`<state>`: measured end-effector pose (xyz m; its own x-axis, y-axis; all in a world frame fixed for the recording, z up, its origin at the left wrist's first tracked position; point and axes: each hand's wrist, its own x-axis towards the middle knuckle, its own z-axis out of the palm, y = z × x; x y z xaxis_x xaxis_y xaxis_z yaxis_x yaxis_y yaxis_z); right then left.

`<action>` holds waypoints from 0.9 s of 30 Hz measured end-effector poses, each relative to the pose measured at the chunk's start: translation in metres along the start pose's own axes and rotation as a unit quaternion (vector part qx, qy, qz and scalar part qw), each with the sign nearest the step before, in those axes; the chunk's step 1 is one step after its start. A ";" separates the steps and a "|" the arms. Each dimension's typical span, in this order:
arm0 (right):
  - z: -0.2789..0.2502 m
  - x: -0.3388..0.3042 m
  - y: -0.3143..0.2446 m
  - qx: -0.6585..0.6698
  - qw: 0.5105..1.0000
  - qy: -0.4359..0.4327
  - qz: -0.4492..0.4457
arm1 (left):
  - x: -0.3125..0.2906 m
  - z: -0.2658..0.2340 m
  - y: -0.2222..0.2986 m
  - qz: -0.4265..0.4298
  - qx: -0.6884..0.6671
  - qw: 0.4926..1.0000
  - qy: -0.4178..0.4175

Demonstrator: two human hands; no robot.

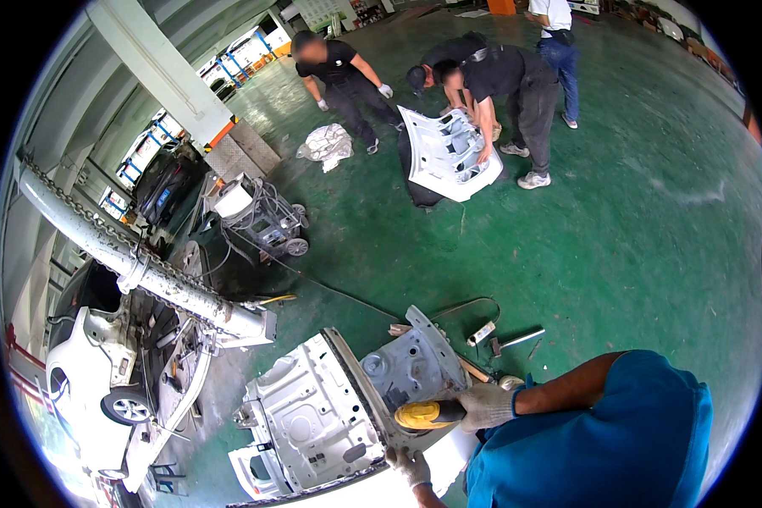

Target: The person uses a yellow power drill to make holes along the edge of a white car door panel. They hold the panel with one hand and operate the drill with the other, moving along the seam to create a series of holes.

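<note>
My right hand (488, 405), in a pale work glove, is closed around a yellow-and-black power tool (427, 415); its working end is hard to make out. The tool lies over the edge of a cut white car body panel (300, 415). Lower down, my left hand (410, 467), also gloved, has its fingers curled at the dark edge of that panel. Behind the tool is a grey sheet-metal body part (406, 364) with a round raised seat. A wooden handle (476, 369) pokes out beside it, near my right hand.
On the green floor ahead lie a hammer (516, 341) and a small white box-shaped item (481, 333) by a cable. A wheeled machine (262, 216), a chained pulling post (144, 271) and a white car (93, 398) stand left. Several people work around a white hood (453, 152).
</note>
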<state>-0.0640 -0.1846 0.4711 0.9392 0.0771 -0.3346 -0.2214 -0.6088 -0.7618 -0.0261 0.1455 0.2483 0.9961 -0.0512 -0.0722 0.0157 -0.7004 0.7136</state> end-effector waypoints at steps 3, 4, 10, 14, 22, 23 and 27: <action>0.003 0.002 0.003 -0.008 1.000 0.006 -0.001 | -0.001 -0.001 0.001 0.005 0.004 1.000 -0.001; 0.004 0.003 0.004 -0.014 1.000 0.002 0.003 | -0.001 -0.001 0.000 0.023 0.033 0.999 0.001; 0.004 0.003 0.005 0.008 1.000 0.004 -0.009 | 0.001 0.004 -0.015 0.042 0.047 0.998 0.004; 0.002 0.002 0.002 -0.001 1.000 -0.002 0.004 | 0.003 0.007 -0.023 0.032 0.024 0.999 0.002; 0.004 0.003 0.004 -0.008 1.000 -0.001 0.003 | 0.001 0.003 -0.015 0.046 0.044 0.998 -0.004; 0.005 0.003 0.005 -0.006 1.000 0.001 0.000 | 0.000 0.002 -0.014 0.057 0.051 0.997 0.004; 0.005 0.004 0.006 -0.005 1.000 0.000 -0.009 | 0.001 0.000 -0.013 0.064 0.062 0.996 0.001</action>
<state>-0.0628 -0.1844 0.4621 0.9429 0.0878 -0.3214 -0.2025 -0.6149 -0.7621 -0.0256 0.1541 0.2391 0.9895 -0.1434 0.0151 -0.1213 -0.7713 0.6247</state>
